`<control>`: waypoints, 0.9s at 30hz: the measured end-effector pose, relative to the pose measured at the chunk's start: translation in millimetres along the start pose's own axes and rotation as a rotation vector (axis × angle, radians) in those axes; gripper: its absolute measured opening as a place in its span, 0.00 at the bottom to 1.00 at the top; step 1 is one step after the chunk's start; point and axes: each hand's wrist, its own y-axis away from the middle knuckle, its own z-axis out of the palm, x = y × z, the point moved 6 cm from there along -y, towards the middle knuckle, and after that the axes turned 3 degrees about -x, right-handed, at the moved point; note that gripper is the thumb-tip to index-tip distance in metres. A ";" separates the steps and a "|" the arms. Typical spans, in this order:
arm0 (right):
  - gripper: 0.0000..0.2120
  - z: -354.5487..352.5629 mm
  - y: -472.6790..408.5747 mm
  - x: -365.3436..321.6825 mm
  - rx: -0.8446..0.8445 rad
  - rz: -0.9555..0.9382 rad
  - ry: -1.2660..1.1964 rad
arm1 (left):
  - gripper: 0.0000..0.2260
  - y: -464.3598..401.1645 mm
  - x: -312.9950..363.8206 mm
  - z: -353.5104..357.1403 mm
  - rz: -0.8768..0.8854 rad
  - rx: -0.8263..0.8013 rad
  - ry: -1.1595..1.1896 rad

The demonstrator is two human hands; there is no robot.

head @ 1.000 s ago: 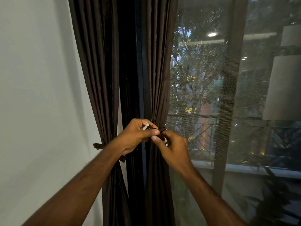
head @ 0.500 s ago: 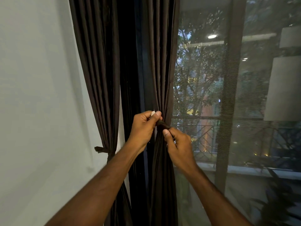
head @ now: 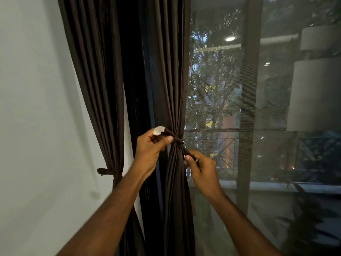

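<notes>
Both hands are closed on the two ends of a dark fabric tie-back [head: 176, 141]. The upper end is gripped in the curled left hand [head: 150, 152], where a white patch [head: 159, 130] shows above the knuckles. The lower end is pinched by the right hand [head: 203, 168], just below and to the right. The hands are held slightly apart, and the band is drawn between them round the gathered curtain [head: 176, 182], at the narrowed waist of the cloth.

The band is judged light, soft and limp, so it is best held at its ends and kept taut; with slack it could slide down the smooth pleats. The curtain is judged heavier but yielding, easily bunched and not fragile. The white patch may be a fastening, though this cannot be told.

Little room is left on the left, where a second curtain [head: 96, 89], bound by its own tie [head: 107, 171], hangs just beside, against the pale wall [head: 36, 108]. To the right, a mesh screen [head: 217, 80] is seen close behind the cloth, and a dark upright frame [head: 247, 108] farther off. Open room is found mainly toward the person.
</notes>
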 end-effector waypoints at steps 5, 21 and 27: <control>0.10 7.8 -12.1 -6.2 -0.059 0.188 -0.170 | 0.04 -3.4 5.0 2.5 0.029 0.119 -0.052; 0.20 7.9 -42.0 -31.1 -0.037 -0.280 0.348 | 0.12 -59.4 23.8 18.8 0.048 0.324 -0.112; 0.18 1.4 -49.0 -22.4 -0.084 -0.345 0.441 | 0.07 -62.5 17.4 19.6 0.038 0.311 -0.121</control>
